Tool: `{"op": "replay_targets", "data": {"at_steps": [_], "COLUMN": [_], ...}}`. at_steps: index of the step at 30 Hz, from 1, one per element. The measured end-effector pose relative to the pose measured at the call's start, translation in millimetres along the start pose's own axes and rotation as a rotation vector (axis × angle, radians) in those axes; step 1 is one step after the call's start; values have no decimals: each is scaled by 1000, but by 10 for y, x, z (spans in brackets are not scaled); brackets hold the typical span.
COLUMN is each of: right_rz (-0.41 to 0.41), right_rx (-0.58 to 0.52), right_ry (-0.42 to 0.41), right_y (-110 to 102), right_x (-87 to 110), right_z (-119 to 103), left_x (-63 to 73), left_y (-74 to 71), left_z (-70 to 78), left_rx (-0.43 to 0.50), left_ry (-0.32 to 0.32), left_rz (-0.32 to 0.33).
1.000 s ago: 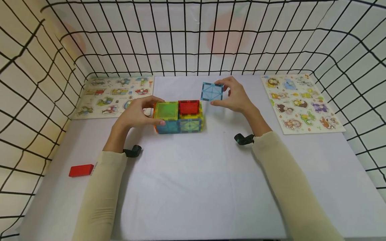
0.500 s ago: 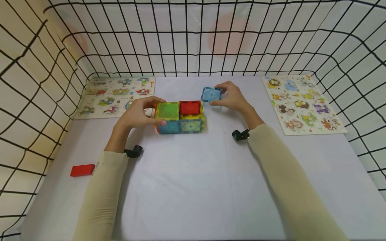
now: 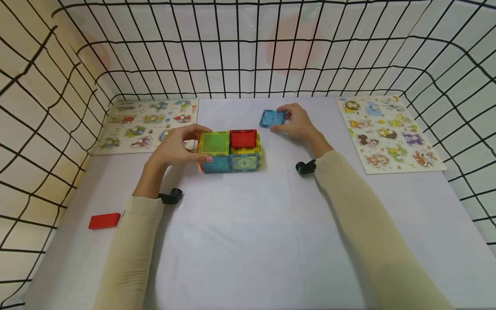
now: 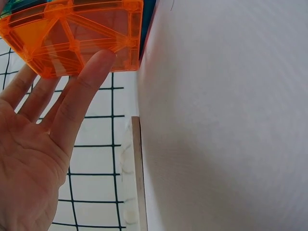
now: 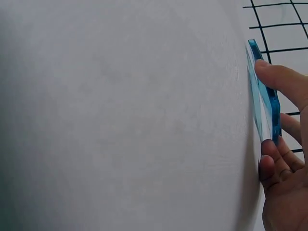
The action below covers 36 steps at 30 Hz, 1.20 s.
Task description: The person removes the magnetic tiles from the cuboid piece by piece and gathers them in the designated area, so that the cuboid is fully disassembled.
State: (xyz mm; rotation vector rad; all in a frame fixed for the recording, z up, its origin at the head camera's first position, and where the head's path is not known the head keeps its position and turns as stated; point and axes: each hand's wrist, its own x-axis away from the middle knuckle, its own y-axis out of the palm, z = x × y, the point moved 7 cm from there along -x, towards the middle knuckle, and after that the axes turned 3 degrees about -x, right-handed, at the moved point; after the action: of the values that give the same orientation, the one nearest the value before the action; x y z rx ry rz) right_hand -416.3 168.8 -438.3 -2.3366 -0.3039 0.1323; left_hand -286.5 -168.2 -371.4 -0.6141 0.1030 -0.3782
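Observation:
A box built of clear magnetic tiles (image 3: 245, 162) stands on the table, with blue and yellow sides, a green tile (image 3: 215, 143) on the left of its top and a red tile (image 3: 243, 139) at the right. My left hand (image 3: 174, 146) grips its left end, thumb at the front and fingers behind. In the left wrist view the thumb lies against an orange end tile (image 4: 96, 33). Beyond the box's right end, my right hand (image 3: 299, 123) pinches a light blue square tile (image 3: 268, 118) by its right side. The right wrist view shows this tile (image 5: 275, 113) edge-on, low over the cloth.
A red block (image 3: 103, 221) lies at the left beside my sleeve. Picture puzzle boards lie at the back left (image 3: 135, 129) and at the right (image 3: 387, 133). Black wire mesh (image 3: 248, 56) fences the white tabletop (image 3: 240, 241) at the back and sides.
My right hand has brought the light blue tile down towards the table and tipped it from facing me to flatter. My left hand stays on the box.

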Motion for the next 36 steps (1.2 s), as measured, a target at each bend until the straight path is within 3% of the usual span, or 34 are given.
{"op": "replay_targets", "data": {"at_steps": [11,21,30,36], "right_rz": [-53,-91,-62,-56], "right_rx": [47,120,33,1], "right_ry": [-7,16,15,53], "right_y": [64,118,115,-1], "right_x": [-106,-168,-112,5], "right_z": [-7,-9,-4,-27], "left_x": [-126,-139,-121,-113], "left_y": [4,30,40,39], "left_z": [-267,-294,-317,-292], "left_rx": [12,53,41,43], "left_ry": [22,55,33,21], "left_rz": [6,0,-9,-17]}}
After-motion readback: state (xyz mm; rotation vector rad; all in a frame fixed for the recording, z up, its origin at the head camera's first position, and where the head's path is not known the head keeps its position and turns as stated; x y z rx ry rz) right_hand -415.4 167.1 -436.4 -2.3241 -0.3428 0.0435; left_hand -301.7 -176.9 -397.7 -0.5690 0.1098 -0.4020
